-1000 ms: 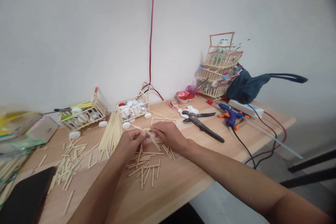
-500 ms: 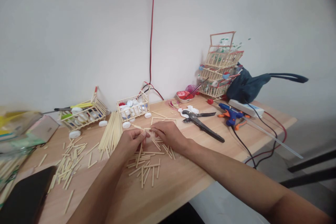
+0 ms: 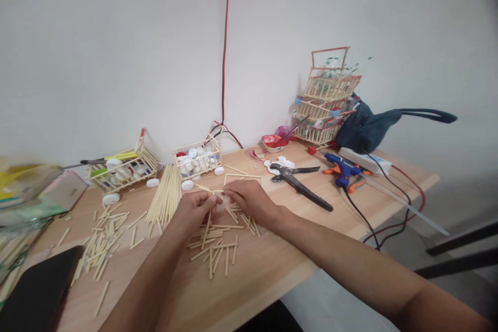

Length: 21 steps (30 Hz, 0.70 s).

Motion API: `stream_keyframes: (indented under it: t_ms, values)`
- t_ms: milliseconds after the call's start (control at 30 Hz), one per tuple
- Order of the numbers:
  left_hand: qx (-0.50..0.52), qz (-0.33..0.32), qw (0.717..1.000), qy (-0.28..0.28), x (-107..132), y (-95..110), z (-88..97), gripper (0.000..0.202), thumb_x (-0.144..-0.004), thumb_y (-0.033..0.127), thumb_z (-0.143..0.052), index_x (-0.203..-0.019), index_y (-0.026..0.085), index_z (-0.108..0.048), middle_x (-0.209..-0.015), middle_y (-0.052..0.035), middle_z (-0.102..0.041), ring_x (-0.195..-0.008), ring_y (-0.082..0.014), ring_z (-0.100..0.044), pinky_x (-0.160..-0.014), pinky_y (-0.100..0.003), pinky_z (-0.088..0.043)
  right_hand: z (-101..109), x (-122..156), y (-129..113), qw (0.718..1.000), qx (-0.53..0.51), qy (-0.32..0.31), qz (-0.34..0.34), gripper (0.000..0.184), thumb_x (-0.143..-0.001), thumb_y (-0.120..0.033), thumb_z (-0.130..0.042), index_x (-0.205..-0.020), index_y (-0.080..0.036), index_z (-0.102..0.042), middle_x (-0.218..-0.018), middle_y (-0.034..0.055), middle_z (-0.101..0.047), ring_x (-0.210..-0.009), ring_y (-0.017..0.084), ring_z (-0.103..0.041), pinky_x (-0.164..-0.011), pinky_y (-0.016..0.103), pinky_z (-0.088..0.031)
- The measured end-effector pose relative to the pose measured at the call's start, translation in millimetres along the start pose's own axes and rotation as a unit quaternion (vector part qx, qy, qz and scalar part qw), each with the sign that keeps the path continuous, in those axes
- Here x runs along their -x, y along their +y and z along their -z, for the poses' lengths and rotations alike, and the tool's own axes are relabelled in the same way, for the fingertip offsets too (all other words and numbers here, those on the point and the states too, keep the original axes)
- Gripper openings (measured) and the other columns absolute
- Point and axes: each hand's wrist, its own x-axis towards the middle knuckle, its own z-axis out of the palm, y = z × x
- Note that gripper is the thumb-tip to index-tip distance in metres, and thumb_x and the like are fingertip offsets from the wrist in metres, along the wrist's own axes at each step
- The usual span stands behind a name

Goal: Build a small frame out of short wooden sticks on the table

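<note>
Nothing has shifted over the last second; the left hand still pinches a thin pale wooden stick; the right hand, at its three o'clock, pinches the stick's upper end; scattered short-cut wooden sticks lie at six o'clock.

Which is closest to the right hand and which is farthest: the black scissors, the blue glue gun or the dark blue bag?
From the right hand:
1. Black scissors, just to its right.
2. Blue glue gun, farther right.
3. Dark blue bag, far back on the right.
</note>
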Motion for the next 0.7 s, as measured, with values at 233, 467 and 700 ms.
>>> stream_keyframes:
  t_ms: [233,467,700]
  values:
    - [0.008,0.011,1.000,-0.002,-2.1,0.1,-0.1,0.036,-0.070,0.048,-0.057,-0.068,0.014,-0.065,-0.049,0.0032,-0.048,-0.044,-0.0105,-0.040,-0.046,-0.023,-0.030,0.6,0.0,-0.6,1.000,0.001,-0.001,-0.005,0.026,-0.093,-0.020,-0.045,-0.072,-0.015,-0.060,-0.073,0.0018,-0.062,-0.070,0.011,-0.053,-0.068,0.020,-0.036]
    - [0.012,0.012,1.000,0.001,0.4,-0.1,-1.9,0.036,-0.072,0.048,-0.057,-0.058,0.015,-0.058,-0.052,0.0018,-0.050,-0.046,-0.0100,-0.041,-0.047,-0.023,-0.030,0.9,0.0,-1.1,1.000,-0.002,-0.001,-0.005,0.026,-0.093,-0.019,-0.045,-0.073,-0.016,-0.060,-0.073,0.0019,-0.062,-0.070,0.012,-0.053,-0.069,0.021,-0.037]
    - [0.009,0.007,1.000,0.004,-0.6,-1.8,-2.7,0.037,-0.072,0.049,-0.056,-0.071,0.014,-0.066,-0.052,0.0025,-0.050,-0.046,-0.0110,-0.041,-0.048,-0.023,-0.028,0.8,-0.1,-1.0,1.000,-0.002,0.000,-0.004,0.027,-0.093,-0.021,-0.045,-0.072,-0.016,-0.060,-0.074,0.0018,-0.062,-0.071,0.012,-0.053,-0.069,0.021,-0.037]
